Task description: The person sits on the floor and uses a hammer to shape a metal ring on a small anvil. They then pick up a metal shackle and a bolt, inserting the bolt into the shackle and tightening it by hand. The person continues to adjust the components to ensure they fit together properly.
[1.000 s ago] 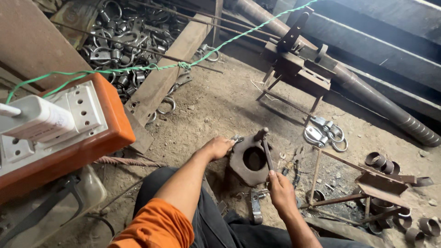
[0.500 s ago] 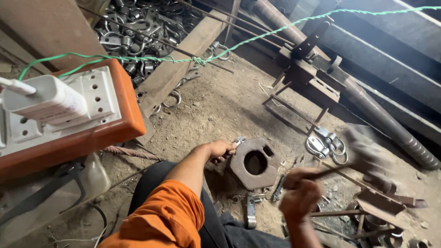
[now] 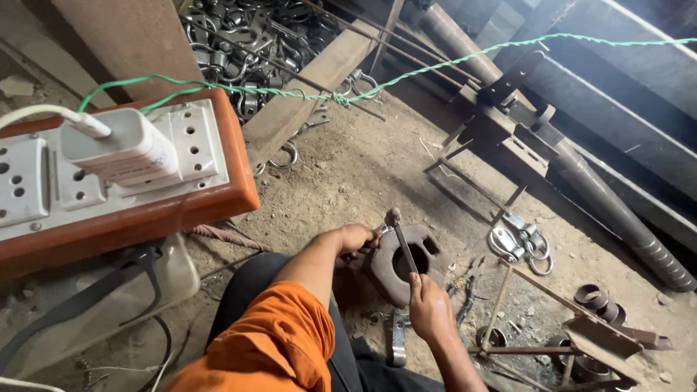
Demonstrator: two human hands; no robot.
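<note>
Right hand (image 3: 430,308) grips hammer (image 3: 401,243) over rusty ring block (image 3: 404,263); left hand (image 3: 357,238) pinches small clamp (image 3: 380,230). 1 clamp pile (image 3: 519,241) lies right.

The small metal piece (image 3: 380,231) under the left hand (image 3: 356,238) is mostly covered by the fingers, so its shape cannot be told. The hammer (image 3: 401,243) handle's lower end vanishes inside the right hand (image 3: 430,308). The round iron block (image 3: 406,263) is partly hidden by both hands and the hammer. The socket board (image 3: 145,210) is cut off at the left edge, the long pipe (image 3: 581,181) at the top, and the heap of metal rings (image 3: 247,36) too.
</note>
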